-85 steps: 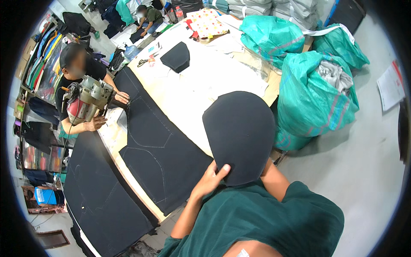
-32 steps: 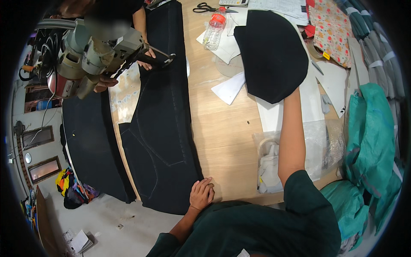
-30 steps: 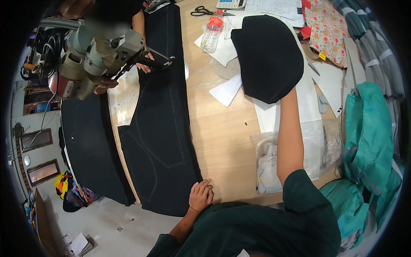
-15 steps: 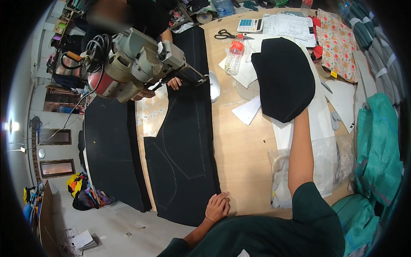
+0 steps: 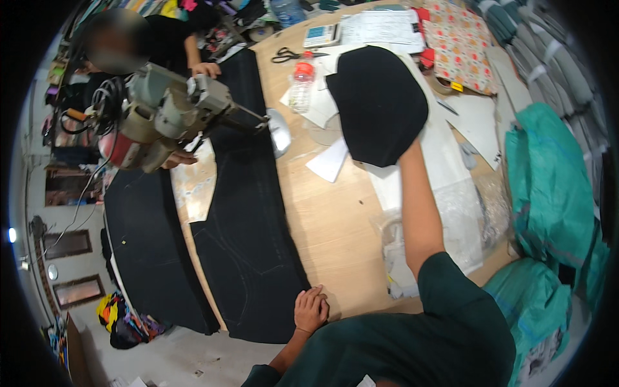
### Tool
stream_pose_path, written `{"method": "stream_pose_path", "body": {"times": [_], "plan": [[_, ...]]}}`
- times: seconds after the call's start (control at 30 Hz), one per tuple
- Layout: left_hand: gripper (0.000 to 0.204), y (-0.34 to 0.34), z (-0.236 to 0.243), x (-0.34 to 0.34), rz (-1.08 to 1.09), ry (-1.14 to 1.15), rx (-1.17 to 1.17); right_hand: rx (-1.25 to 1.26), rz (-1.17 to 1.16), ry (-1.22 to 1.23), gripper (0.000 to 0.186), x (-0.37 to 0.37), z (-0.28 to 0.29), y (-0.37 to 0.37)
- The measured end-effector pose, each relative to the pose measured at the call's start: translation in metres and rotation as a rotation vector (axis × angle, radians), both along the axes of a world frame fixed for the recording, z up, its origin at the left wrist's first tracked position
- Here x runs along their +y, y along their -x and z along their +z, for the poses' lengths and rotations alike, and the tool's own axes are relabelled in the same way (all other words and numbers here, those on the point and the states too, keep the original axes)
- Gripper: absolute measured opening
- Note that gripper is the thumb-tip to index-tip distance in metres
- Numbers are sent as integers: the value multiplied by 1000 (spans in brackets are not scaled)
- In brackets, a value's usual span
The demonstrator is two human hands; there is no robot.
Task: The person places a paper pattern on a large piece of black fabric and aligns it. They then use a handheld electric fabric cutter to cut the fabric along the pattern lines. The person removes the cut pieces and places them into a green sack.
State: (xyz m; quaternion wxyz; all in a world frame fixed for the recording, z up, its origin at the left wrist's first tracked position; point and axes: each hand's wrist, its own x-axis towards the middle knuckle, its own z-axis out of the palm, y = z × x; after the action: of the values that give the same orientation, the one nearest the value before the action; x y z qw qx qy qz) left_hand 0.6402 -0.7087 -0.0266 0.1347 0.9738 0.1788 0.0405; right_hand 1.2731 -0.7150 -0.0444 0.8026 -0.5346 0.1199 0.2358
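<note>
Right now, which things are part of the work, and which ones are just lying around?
Seem part of the work:
- black cut piece, hiding the right hand
- chalk-marked black cloth, the left hand beside its edge
- grey-and-red machine by that cloth

Probably just lying around:
- plastic bottle
- calculator
- scissors, which nobody is holding
- green sacks

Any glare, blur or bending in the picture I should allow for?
Head view: the wooden table bows at its far edge; head view: a bright spot glares at far left; head view: the rounded black piece shows little detail; head view: blur covers the co-worker's face.
</note>
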Motion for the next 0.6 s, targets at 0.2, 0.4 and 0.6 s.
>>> {"method": "stream_pose_path", "body": {"times": [0.2,0.4,0.6], "plan": [[15,3,-3,-4,2,-21,-6,-22,10,-36,65,-3,17,1],[13,4,-3,1,-16,-35,-24,-82,5,-29,65,-30,33,5],[12,6,1,3,-5,-34,-47,-125,-6,-33,65,-91,51,39]]}}
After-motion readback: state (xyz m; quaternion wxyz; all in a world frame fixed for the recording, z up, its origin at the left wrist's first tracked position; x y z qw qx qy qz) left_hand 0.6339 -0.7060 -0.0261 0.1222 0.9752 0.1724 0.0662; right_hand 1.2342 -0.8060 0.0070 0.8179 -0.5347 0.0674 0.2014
